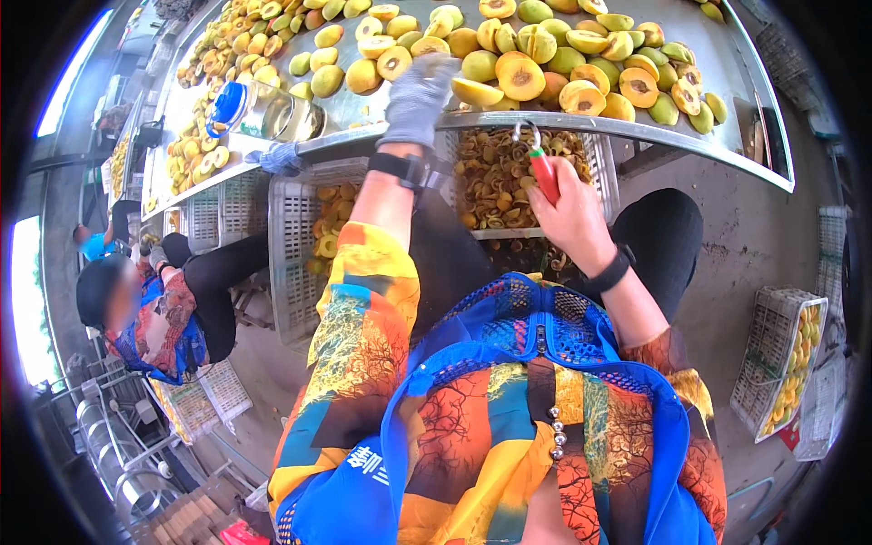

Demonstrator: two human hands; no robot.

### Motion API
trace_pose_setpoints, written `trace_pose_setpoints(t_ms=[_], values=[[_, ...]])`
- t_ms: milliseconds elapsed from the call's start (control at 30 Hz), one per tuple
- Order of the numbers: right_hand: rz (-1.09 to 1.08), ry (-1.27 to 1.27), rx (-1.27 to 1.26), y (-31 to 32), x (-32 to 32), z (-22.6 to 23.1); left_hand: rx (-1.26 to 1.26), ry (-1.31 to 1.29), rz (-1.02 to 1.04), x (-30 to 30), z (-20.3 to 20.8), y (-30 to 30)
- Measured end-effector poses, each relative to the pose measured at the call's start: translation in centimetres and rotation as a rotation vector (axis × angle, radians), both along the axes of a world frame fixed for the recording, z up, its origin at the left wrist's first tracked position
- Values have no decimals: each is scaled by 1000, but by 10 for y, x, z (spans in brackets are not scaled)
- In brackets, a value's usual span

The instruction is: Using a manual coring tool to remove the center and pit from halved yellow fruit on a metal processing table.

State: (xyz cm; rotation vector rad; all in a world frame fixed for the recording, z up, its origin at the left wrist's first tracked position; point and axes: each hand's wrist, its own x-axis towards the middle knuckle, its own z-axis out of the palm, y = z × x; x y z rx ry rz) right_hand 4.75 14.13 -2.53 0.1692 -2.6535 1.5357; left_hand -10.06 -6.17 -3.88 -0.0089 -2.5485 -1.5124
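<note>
Along the near edge of the metal bench, halved yellow-green fruit lies heaped in front of the seated person, some pieces cut face up, others skin up. The left hand, in a grey glove, reaches over this edge among the pieces; its fingers are blurred beside a half with a dark centre, and I cannot tell whether they grip anything. The bare right hand is closed round the red handle of a small tool, whose metal loop points up just below the rim, apart from the fruit.

The work looks well under way but far from finished. Cutting in half seems done for many pieces, yet several near the left hand show brown centres, so they probably remain to be cored. Below the bench, one white crate holds many curled scraps, and another, to its left, holds yellow pieces that may be finished ones. More pieces, apparently hollowed, lie on the bench's left part beside a blue lid. How much of the far heap is done is too small to judge.
</note>
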Motion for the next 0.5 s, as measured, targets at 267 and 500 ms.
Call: trace_pose_setpoints(t_ms=[267, 500], values=[[-56, -13, -56, -1, -3, -3, -546, -57, -119, 7, -1, 29], [-80, -406, -632, 21, -16, 27, 414, -6, -579, 82, 47, 30]])
